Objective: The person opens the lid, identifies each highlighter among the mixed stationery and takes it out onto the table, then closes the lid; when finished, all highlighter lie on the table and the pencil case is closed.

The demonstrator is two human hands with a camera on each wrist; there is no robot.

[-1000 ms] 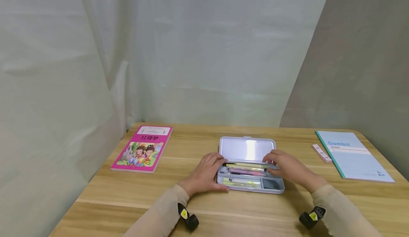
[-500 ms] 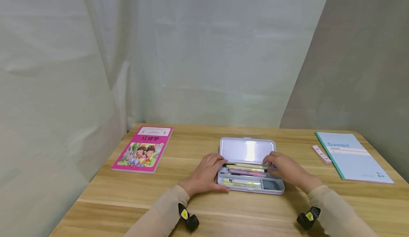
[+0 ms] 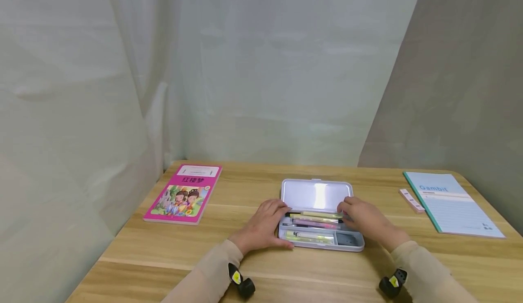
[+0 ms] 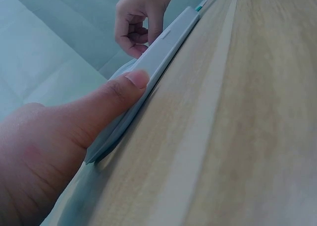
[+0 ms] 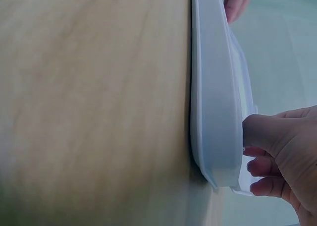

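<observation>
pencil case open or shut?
Open. In the head view, the pencil case has its lid back, and the pens inside are exposed.

Looks along the outer wall of a pale case (image 5: 216, 92) resting on a wooden table (image 5: 99, 87). Catches the right hand (image 5: 285, 154) at the near end, with thumb tip hidden behind the rim and fingers curled. Includes part of the left hand (image 5: 237, 4) farther along, before a pale sheet (image 5: 280, 62).
</observation>
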